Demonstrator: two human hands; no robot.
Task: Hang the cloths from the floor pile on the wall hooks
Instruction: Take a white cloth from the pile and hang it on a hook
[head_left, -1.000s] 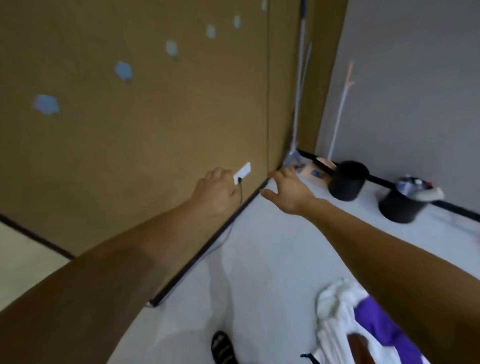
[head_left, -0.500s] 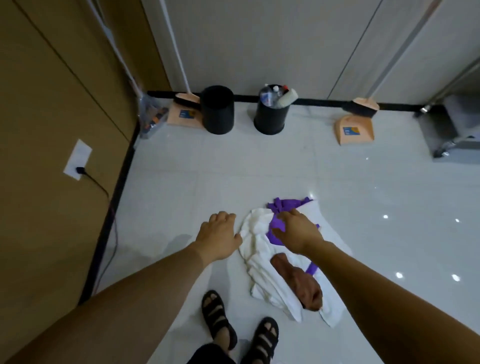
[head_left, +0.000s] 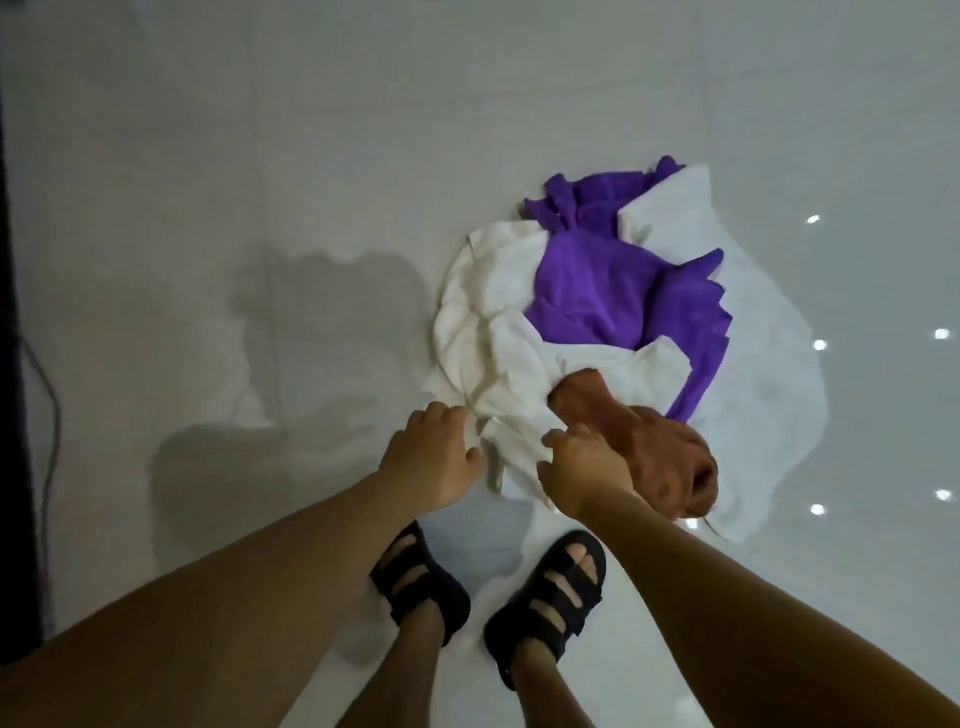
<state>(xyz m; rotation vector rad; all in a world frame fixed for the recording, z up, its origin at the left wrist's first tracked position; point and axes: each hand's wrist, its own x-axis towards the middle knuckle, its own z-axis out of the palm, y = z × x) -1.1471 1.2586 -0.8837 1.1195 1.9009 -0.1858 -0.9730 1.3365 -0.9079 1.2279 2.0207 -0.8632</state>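
The cloth pile lies on the pale floor just ahead of my feet. A white cloth (head_left: 488, 332) spreads underneath, a purple cloth (head_left: 597, 296) is bunched on top, and a brown cloth (head_left: 654, 447) lies at the near right. My left hand (head_left: 431, 462) has its fingers curled on the white cloth's near edge. My right hand (head_left: 582, 473) grips the same edge a little to the right, beside the brown cloth. The white fabric is bunched between the two hands. No wall hooks are in view.
My two feet in black sandals (head_left: 421, 587) stand right behind the pile. A dark baseboard (head_left: 15, 364) runs along the left edge with a thin cable (head_left: 49, 395) beside it. Glossy floor tiles (head_left: 208, 208) surround the pile.
The view swung from the wall down to the floor. Both hands dropped from wall height to the pile and closed on the white cloth's near edge.
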